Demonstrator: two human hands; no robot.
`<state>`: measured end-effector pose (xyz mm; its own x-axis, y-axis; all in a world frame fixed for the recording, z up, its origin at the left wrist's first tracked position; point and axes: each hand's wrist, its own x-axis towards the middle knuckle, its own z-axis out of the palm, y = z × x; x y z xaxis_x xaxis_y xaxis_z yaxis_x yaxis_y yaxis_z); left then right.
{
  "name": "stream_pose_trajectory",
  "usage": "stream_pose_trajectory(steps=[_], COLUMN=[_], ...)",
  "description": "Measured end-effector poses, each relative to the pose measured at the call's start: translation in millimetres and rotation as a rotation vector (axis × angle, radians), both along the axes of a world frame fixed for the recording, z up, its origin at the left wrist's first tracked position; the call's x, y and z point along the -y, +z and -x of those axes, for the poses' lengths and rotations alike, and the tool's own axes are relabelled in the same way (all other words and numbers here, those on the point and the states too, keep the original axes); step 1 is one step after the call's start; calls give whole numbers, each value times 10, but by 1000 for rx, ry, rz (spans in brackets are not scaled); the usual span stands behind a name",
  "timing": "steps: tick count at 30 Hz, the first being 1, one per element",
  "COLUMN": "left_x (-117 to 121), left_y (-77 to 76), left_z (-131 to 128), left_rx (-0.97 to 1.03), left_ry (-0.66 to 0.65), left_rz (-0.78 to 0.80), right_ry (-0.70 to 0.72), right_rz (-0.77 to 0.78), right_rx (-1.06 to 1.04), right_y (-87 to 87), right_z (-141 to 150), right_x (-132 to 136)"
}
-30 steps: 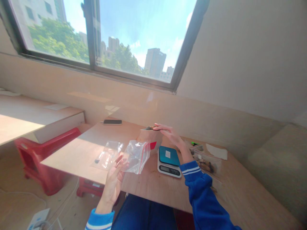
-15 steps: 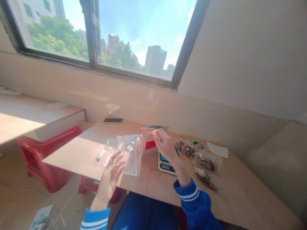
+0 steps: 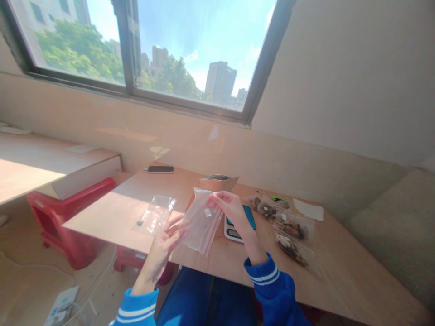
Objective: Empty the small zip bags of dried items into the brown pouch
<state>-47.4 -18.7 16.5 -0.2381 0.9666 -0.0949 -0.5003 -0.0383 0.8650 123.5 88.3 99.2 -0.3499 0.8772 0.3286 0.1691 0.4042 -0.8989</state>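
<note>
A clear zip bag with a red seal strip and a small white label is held tilted above the table. My left hand grips its left edge, fingers bent round it. At the upper right corner, my right hand pinches the plastic between thumb and fingers. Behind the bag stands a brown paper pouch with its top open. A white kitchen scale with a blue-green platform is partly covered by my right hand and wrist. Another clear bag lies flat to the left.
Several zip bags of dried brown pieces lie on the right. Behind them are a green-tipped object and a white sheet. A phone rests at the back left. A red stool stands left of the table.
The clear zip bag has moved right, in front of the paper pouch. My right hand has closed on its corner, and my left fingers, spread before, now bend at its left edge.
</note>
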Motion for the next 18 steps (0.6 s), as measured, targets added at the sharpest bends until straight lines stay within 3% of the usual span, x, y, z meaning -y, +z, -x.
stream_pose_trajectory(steps=[4, 7, 9, 12, 14, 18], left_x=[55, 134, 186, 205, 152, -93], left_y=[16, -22, -65, -150, -223, -381], left_z=[194, 457, 625, 784, 839, 973], left_rx=[-23, -45, -51, -76, -100, -320], left_ry=[21, 142, 259, 403, 418, 413], left_rz=[8, 8, 11, 78, 125, 132], right_ry=[31, -18, -147, -489, -699, -932], right_rz=[48, 29, -11, -145, -213, -202], right_rx=[-50, 15, 78, 285, 456, 555], right_y=[-89, -229, -397, -730, -945, -1234], right_z=[-92, -379, -734, -1448, -1952, -2779], right_x=[3, -54, -144, -271, -276, -79])
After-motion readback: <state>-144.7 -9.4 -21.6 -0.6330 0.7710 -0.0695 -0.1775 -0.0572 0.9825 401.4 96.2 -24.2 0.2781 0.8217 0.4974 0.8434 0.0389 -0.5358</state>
